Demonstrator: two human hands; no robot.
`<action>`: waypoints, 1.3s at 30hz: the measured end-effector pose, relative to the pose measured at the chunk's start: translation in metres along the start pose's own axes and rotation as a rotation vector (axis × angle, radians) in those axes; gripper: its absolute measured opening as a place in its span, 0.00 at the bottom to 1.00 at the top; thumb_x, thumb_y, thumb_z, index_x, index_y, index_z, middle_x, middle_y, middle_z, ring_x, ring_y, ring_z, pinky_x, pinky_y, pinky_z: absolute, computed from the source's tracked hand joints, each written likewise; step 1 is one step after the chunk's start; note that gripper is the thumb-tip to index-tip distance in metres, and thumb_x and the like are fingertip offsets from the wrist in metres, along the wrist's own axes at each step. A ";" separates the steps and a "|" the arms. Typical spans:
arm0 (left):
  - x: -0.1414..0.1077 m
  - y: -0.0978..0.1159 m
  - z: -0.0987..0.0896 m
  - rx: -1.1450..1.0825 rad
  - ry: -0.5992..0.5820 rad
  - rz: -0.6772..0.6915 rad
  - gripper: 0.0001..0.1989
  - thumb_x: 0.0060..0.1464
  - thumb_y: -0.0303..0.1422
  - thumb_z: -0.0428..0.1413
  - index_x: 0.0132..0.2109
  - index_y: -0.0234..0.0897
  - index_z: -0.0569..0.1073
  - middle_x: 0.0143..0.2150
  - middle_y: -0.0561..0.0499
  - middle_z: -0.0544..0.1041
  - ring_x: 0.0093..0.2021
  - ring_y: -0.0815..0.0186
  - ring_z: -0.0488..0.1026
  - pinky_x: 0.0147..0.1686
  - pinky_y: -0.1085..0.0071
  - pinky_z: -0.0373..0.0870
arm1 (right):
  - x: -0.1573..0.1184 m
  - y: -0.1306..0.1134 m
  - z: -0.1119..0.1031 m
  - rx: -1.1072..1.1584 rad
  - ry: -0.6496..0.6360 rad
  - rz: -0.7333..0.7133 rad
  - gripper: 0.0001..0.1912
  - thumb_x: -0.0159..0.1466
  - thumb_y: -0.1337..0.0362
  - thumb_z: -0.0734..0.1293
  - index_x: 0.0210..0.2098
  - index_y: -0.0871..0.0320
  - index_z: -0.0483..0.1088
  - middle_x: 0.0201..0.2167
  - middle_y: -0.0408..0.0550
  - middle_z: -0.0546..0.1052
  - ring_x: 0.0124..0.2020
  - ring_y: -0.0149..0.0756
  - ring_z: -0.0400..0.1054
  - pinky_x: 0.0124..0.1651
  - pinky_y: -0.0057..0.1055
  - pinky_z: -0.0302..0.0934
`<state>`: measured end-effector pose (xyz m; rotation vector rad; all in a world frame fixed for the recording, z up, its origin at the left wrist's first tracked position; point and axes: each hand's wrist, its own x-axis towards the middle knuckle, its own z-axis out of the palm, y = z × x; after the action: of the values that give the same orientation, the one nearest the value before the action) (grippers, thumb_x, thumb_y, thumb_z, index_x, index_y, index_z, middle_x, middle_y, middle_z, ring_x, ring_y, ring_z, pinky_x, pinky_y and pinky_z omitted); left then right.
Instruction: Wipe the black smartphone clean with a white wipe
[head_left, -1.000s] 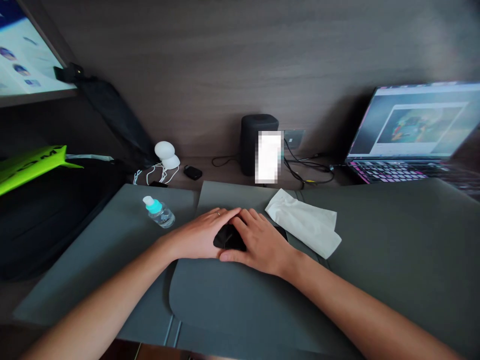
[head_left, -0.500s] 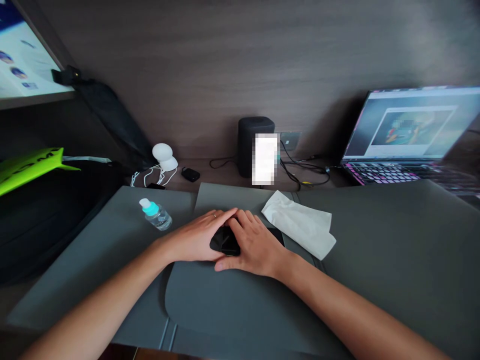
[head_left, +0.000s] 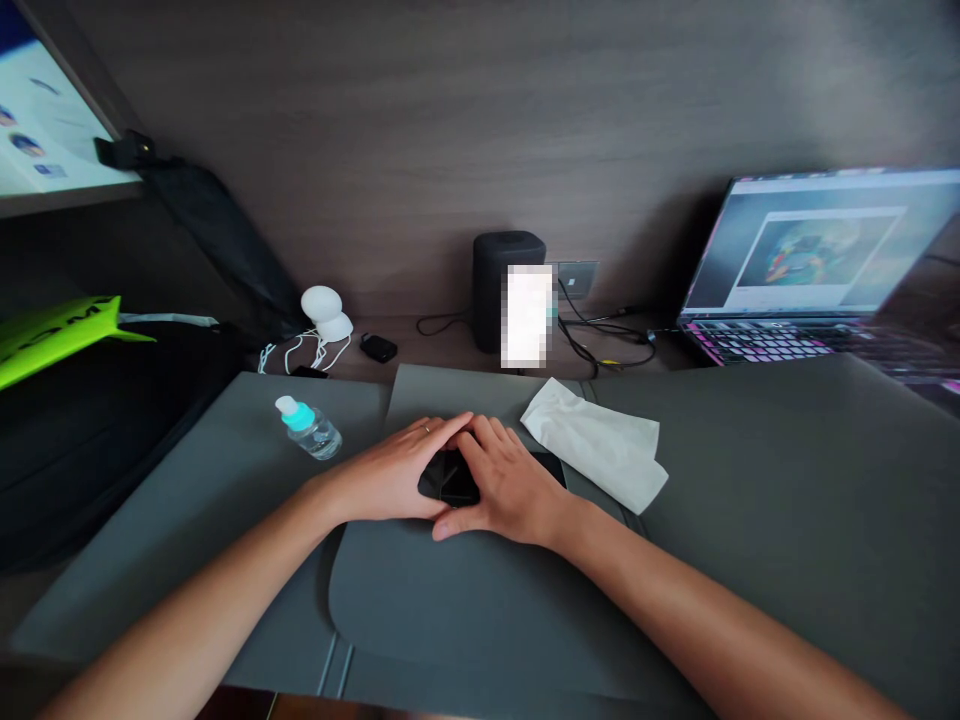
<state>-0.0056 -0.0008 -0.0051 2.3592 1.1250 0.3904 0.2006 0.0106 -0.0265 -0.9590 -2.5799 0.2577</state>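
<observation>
On the grey mat [head_left: 450,600], beside the white cloth [head_left: 600,445], the glossy black slab [head_left: 457,480] lies flat beneath my hands. My left hand [head_left: 390,475] curves around its left end; my right hand [head_left: 517,485] arches over its middle. I can't tell whether either is truly gripping it. I judge it light, stiff and slippery, its glassy face easily scratched or cracked, so I'd best hold it by the long edges.

Black device [head_left: 450,480] partly hidden under the hands [head_left: 517,488], laptop [head_left: 821,250] cut off at right
</observation>
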 end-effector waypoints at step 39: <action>0.000 0.000 -0.001 0.025 -0.005 0.027 0.52 0.50 0.38 0.66 0.73 0.45 0.43 0.67 0.41 0.63 0.64 0.49 0.62 0.61 0.53 0.63 | 0.000 -0.001 -0.004 0.019 -0.032 -0.005 0.46 0.51 0.31 0.66 0.52 0.63 0.67 0.48 0.60 0.67 0.48 0.51 0.62 0.53 0.52 0.61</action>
<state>-0.0061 -0.0008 -0.0042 2.3981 1.1025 0.3825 0.2011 0.0101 -0.0227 -0.9492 -2.6041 0.2980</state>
